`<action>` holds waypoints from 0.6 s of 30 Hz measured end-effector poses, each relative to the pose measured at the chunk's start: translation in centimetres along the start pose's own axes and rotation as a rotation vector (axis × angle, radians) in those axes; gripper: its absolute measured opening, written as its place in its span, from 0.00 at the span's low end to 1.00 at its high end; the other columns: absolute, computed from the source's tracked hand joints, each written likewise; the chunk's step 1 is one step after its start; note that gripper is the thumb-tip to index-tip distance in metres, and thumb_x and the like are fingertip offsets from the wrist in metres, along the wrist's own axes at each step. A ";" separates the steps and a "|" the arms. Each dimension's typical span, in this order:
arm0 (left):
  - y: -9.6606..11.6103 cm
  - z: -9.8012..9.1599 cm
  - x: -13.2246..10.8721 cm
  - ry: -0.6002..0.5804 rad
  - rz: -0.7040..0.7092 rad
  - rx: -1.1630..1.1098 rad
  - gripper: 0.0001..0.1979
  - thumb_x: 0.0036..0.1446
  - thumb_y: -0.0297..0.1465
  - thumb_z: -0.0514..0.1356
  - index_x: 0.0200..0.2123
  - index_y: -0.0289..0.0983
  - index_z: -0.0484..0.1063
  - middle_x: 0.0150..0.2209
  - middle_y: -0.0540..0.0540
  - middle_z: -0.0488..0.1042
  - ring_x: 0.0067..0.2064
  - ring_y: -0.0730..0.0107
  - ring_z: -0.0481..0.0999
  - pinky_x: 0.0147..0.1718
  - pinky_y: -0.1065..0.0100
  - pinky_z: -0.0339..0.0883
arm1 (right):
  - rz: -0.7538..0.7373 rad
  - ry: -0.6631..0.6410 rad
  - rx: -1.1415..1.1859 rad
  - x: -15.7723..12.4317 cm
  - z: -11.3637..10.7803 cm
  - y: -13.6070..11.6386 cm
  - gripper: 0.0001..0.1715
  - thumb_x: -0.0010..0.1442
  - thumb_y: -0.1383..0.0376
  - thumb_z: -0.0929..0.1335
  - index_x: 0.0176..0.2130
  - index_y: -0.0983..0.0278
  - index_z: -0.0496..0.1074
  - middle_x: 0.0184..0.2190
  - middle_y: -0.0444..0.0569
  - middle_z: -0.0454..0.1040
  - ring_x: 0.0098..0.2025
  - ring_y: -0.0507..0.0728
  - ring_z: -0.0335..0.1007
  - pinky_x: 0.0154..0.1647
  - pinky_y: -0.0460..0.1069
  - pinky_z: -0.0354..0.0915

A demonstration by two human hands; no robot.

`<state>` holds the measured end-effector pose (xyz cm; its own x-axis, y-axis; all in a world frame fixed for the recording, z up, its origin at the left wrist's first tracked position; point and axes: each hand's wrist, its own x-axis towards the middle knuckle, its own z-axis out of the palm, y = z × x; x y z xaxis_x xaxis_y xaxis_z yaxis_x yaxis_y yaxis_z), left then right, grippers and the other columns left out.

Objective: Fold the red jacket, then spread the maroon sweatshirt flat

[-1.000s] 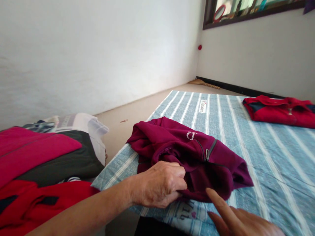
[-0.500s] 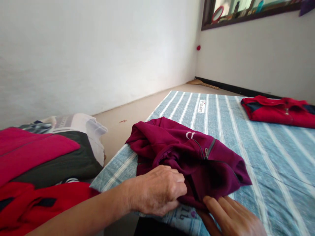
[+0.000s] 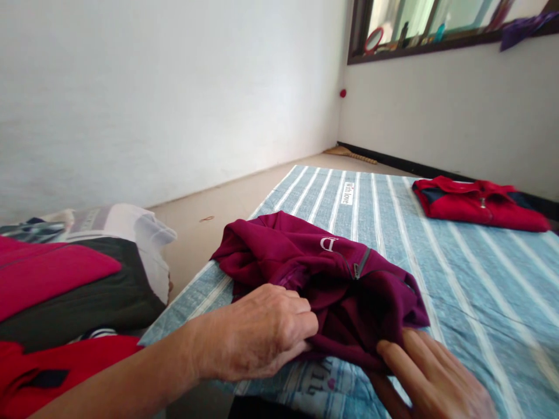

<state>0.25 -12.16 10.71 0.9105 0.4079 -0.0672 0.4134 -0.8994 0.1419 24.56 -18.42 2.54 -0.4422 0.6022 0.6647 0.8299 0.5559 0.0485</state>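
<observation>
Left hand (image 3: 266, 331): curled tight on near edge | Right hand (image 3: 430, 372): pinching same edge, thumb below | Maroon zip-neck sweatshirt (image 3: 266, 247): lower centre of frame, on blue striped sheet (image 3: 480, 285) (spaced grips presumably hold edge spread)

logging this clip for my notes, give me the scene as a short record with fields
left hand: closed on the maroon garment, near side
right hand: gripping the same garment's near edge
garment details: white lettering, grey zip
surface: blue-and-white striped cloth
far right on cloth: folded red garment
beyond left edge: pile of clothes, pink, dark and red
</observation>
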 end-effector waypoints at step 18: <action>-1.4 -0.7 -0.3 0.133 0.008 -0.047 0.03 0.58 0.28 0.59 0.31 0.38 0.69 0.32 0.50 0.71 0.34 0.68 0.70 0.55 0.58 0.54 | -0.139 0.063 0.158 0.0 -2.5 4.9 0.07 0.62 0.69 0.63 0.38 0.65 0.70 0.38 0.54 0.76 0.41 0.56 0.74 0.43 0.46 0.67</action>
<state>-0.59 -10.88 11.18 0.9047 0.4210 0.0655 0.4032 -0.8957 0.1878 29.48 -17.10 4.64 -0.5222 0.4796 0.7052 0.6969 0.7166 0.0287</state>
